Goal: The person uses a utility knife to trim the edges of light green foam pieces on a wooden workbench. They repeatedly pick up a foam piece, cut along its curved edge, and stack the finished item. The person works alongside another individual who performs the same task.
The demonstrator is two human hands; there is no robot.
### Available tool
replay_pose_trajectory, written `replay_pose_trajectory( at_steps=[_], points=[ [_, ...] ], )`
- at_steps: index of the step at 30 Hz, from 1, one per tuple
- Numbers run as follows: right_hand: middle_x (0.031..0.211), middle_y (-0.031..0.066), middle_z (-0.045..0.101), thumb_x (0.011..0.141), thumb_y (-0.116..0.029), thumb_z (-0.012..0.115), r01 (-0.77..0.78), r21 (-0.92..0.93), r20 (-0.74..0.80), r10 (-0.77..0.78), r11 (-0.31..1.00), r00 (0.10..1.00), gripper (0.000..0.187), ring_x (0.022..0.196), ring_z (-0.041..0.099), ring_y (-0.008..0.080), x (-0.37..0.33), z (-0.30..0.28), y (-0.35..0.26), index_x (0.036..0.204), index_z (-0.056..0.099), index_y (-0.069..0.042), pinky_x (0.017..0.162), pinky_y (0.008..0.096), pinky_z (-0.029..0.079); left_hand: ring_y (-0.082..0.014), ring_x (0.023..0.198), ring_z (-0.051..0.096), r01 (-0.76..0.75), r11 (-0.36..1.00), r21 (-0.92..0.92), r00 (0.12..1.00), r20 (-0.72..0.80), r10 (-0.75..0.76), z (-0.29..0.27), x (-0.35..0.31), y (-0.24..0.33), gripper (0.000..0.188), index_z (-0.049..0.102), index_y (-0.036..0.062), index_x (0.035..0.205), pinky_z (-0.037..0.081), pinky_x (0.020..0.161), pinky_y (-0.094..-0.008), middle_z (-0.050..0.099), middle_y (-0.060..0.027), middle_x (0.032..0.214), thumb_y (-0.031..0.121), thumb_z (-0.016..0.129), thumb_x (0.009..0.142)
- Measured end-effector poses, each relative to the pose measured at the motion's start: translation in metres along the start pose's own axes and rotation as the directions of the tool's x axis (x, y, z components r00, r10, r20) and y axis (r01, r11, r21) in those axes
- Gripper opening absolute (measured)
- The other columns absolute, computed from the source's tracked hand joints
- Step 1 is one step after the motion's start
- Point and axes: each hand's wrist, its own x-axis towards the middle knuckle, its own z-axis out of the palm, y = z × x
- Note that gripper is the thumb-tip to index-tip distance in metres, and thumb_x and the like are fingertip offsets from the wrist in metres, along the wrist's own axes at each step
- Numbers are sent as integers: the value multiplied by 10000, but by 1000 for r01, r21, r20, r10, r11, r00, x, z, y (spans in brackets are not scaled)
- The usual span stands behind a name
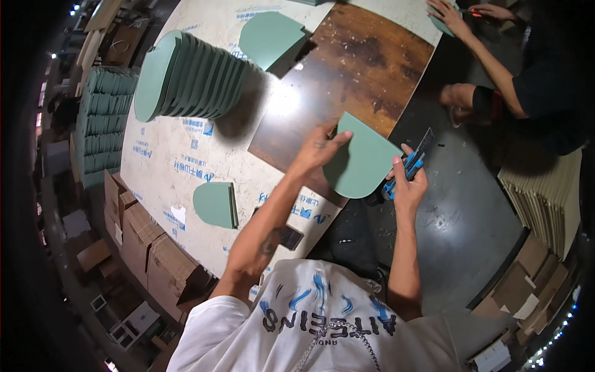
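Observation:
A flat green panel [362, 158] with one rounded end is tilted up over the near edge of the table. My left hand [321, 147] grips its left side, thumb on the face and fingers behind. Closed round a blue utility knife [406, 172] with a long, dark blade pointing up and away, my right hand [409, 185] is at the panel's right corner. Left of my left forearm lies a small stack of green panels [212, 204]. Farther off, a tall leaning stack of similar panels [186, 77] stands beside a loose green panel [271, 40].
A brown stained board [353, 56] covers part of the white printed table [164, 139]. A dark phone-like object [290, 237] lies by my left forearm. At the far right, a co-worker's hand [450, 17] holds another green piece. Cardboard boxes [152, 242] stand left; stacked sheets [545, 198] right.

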Motion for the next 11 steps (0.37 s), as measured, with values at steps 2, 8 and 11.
replay_pose_trajectory(
  at_steps=[2,8,11],
  points=[
    [764,6,662,941,-110,725,100,-70,21,-98,993,995,264,656,604,72,9,-4,-16,1181,701,-3,621,238,489,-181,998,622,-21,999,45,1000,22,20,-21,-5,34,466,648,-13,1276,493,897,-344,685,-105,1076,330,692,963],
    [1016,84,740,939,-84,719,256,-51,31,-255,965,967,192,866,674,110,29,12,-20,1110,704,2,788,260,535,-199,972,656,-339,900,273,908,-154,389,-32,3,40,291,669,17,1247,537,784,-308,679,-98,1195,114,663,973],
    [1210,127,721,948,-87,715,214,166,73,-229,963,971,304,1084,673,184,38,12,19,1237,665,-10,944,284,513,-179,995,678,-449,791,416,831,-129,541,-32,5,17,271,675,23,1246,547,784,-307,652,-99,1295,77,633,984]
  ],
)
